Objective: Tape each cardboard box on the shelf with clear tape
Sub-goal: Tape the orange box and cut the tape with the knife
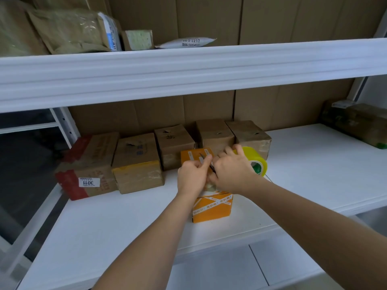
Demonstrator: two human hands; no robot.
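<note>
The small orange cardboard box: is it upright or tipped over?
Upright: the small orange cardboard box stands flat on the white shelf, its top under both hands.

Bare shelf (314, 164) right of hands, brown boxes (176, 143) blocking behind — upper shelf (188, 68) overhead

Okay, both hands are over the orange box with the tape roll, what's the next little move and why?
Probably press the tape end down onto the top of the orange box. The right hand holds the yellowish tape roll right over it, and the left hand pinches something thin beside it, likely the tape end, though that is hard to make out.
</note>
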